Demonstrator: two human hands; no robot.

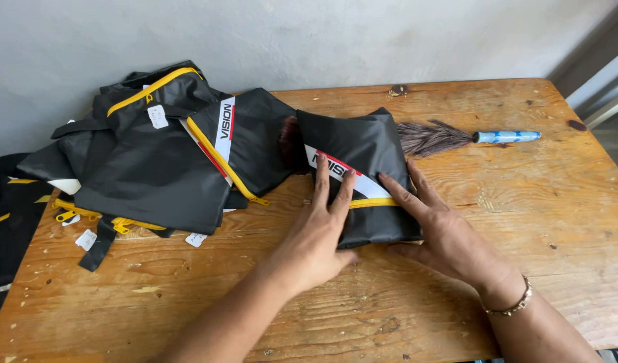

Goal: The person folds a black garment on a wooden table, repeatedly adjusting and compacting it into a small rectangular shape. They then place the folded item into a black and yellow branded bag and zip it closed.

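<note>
Flat and close together, the fingers (329, 185) of the left hand (319, 232) press down on the front face of a folded black bag (363, 151), their tips reaching the white strip with red edging that runs slantwise across it. The thumb lies low along the bag's near edge. The right hand (443, 235) lies just beside it, palm down, fingers (406, 191) slightly spread; the forefinger tip touches the yellow zip (373, 202) on the bag's lower part, and the other fingers rest along the bag's right edge and on the wood next to it. Neither hand grips anything; both only press flat on the bag. A thin bracelet (514, 306) circles the right wrist.

The bag lies under both sets of fingers, roughly in the middle of the wooden table (558, 202), its far edge towards the wall. Behind it, partly hidden by the bag, lies a feather duster (437, 138) with a blue handle pointing right. To the left, touching the folded bag's far corner, is a loose pile of black bags (154, 161) with yellow zips and small white tags, spilling over the table's left edge.
</note>
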